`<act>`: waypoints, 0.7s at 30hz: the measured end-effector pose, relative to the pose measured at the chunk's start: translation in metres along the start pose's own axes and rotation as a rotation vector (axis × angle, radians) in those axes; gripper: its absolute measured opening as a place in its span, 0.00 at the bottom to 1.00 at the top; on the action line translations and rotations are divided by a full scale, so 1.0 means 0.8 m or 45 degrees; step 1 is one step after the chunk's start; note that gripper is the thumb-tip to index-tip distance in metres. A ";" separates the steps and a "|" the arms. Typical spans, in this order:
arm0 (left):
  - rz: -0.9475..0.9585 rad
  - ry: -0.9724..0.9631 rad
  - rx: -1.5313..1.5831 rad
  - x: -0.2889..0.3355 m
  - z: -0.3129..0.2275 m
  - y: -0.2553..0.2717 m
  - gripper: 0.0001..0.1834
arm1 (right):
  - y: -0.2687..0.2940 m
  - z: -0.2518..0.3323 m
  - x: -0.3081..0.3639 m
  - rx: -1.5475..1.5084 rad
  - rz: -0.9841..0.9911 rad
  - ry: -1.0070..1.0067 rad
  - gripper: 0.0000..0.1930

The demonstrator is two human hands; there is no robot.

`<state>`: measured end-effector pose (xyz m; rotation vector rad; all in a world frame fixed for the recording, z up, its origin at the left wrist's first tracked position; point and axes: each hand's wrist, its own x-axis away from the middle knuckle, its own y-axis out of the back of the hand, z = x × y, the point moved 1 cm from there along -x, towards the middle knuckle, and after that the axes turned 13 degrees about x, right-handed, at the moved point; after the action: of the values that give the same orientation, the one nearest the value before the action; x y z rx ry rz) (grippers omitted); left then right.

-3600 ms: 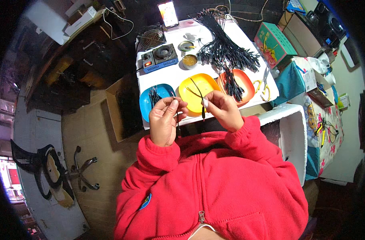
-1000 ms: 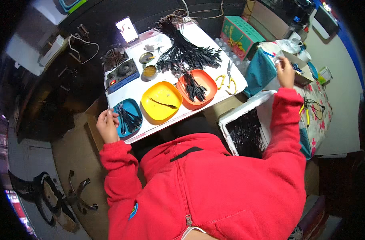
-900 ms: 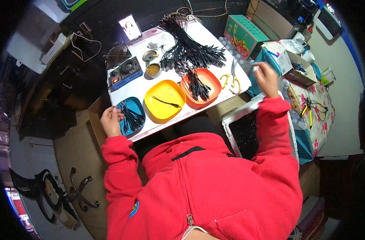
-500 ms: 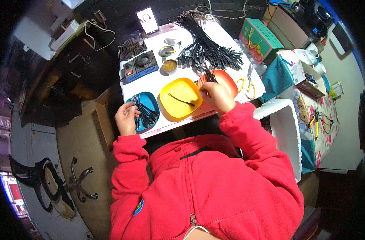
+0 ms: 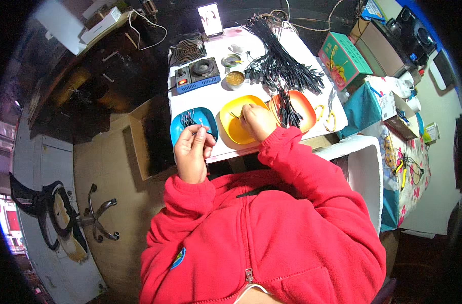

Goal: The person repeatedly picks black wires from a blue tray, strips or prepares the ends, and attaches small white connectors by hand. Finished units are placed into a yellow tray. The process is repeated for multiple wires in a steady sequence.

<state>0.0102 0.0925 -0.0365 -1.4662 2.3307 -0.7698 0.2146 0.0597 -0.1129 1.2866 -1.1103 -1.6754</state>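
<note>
My left hand (image 5: 193, 152) is raised at the near edge of the blue tray (image 5: 176, 125), thumb and forefinger pinched on a thin cable whose small reddish end (image 5: 202, 124) shows above the fingertips. Behind it, short black cables (image 5: 189, 117) lie in that tray. My right hand (image 5: 257, 121) is closed over the yellow tray (image 5: 236, 134), its fingers on a short dark cable (image 5: 234, 115), mostly hidden by the hand. Beside it, a bundle of black cables (image 5: 288, 109) lies across the orange tray (image 5: 305, 114).
A large heap of black cables (image 5: 281, 63) covers the table's back right. Behind the trays stand a blue-based hot plate (image 5: 198, 76), a small pot of amber material (image 5: 235, 79) and a lit phone (image 5: 210, 20). Yellow-handled scissors (image 5: 330, 119) lie right, above a white foam box (image 5: 367, 152).
My right hand has moved left from the orange tray to the cable in the yellow tray. The left hand has drawn toward me from the blue tray's cables, pinching one. The view has shifted.
</note>
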 end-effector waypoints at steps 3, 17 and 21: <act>-0.030 0.082 0.058 0.004 0.002 -0.007 0.05 | -0.004 0.004 0.002 0.045 -0.104 0.045 0.06; 0.039 -0.062 0.328 0.035 -0.011 -0.034 0.07 | 0.121 0.060 0.041 -1.791 0.263 -0.152 0.06; 0.078 0.003 0.345 0.046 -0.018 -0.040 0.06 | 0.142 0.075 0.057 -2.011 0.370 -0.150 0.06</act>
<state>0.0104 0.0531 -0.0048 -1.2718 2.1597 -1.0242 0.1516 -0.0109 -0.0148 -0.0089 0.1737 -1.6589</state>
